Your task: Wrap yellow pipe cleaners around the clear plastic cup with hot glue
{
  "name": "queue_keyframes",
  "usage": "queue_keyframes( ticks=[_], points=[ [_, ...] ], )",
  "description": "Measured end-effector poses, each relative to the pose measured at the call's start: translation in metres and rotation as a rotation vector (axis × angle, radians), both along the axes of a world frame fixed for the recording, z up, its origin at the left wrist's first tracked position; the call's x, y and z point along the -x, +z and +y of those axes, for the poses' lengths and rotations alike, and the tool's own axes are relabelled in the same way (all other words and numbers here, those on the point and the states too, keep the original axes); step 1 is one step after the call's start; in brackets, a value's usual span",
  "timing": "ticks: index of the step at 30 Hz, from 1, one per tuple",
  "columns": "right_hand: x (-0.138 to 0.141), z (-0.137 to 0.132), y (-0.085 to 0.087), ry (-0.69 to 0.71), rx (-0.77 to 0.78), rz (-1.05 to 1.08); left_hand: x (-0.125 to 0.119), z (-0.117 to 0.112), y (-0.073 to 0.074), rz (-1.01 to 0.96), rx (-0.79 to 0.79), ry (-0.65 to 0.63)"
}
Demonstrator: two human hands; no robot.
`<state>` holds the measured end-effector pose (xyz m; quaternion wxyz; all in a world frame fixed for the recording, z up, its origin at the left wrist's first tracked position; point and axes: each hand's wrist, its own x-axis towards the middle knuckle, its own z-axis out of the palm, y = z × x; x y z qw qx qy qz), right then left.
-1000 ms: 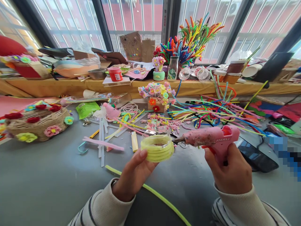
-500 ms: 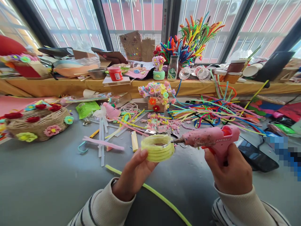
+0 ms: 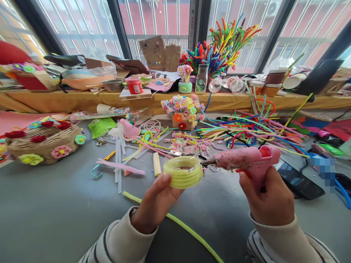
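My left hand (image 3: 155, 204) is closed around a small clear cup wrapped in yellow-green pipe cleaner (image 3: 183, 171), held above the grey table (image 3: 55, 212). My right hand (image 3: 270, 201) grips a pink hot glue gun (image 3: 246, 160) by its handle. The gun points left and its metal nozzle sits at the cup's right rim. A loose length of the yellow-green pipe cleaner (image 3: 189, 230) trails from under my left hand toward the bottom edge.
A woven basket with felt flowers (image 3: 44, 142) stands at the left. Glue sticks and strips (image 3: 119, 164), a lighter (image 3: 157, 164) and pink scraps lie ahead. Several coloured pipe cleaners (image 3: 246, 128) spread at the right, beside a black phone (image 3: 300, 180). A cluttered yellow shelf (image 3: 82, 100) runs along the windows.
Hardly anything has moved. The glue gun's nozzle shifted slightly left to the cup's rim half a second ago, then drew back a little; both hands keep their grip.
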<state>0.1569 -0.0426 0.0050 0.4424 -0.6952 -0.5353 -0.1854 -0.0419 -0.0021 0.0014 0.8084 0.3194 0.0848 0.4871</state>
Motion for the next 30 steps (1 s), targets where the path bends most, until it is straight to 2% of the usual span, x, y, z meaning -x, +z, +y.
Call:
queue_keyframes(
  ticks=[12,21,30],
  points=[
    [-0.0031,0.0018,-0.0023,0.016,-0.012,-0.036,-0.0007,-0.0014,0.0046,-0.008,-0.014,-0.005],
    [-0.003,0.001,-0.0028,0.015,0.007,-0.013,0.0014,-0.0014,0.0001,0.002,-0.021,0.001],
    [-0.004,0.0015,-0.0033,0.02,0.002,-0.03,-0.0002,-0.0015,0.0036,0.011,-0.036,0.002]
  ],
)
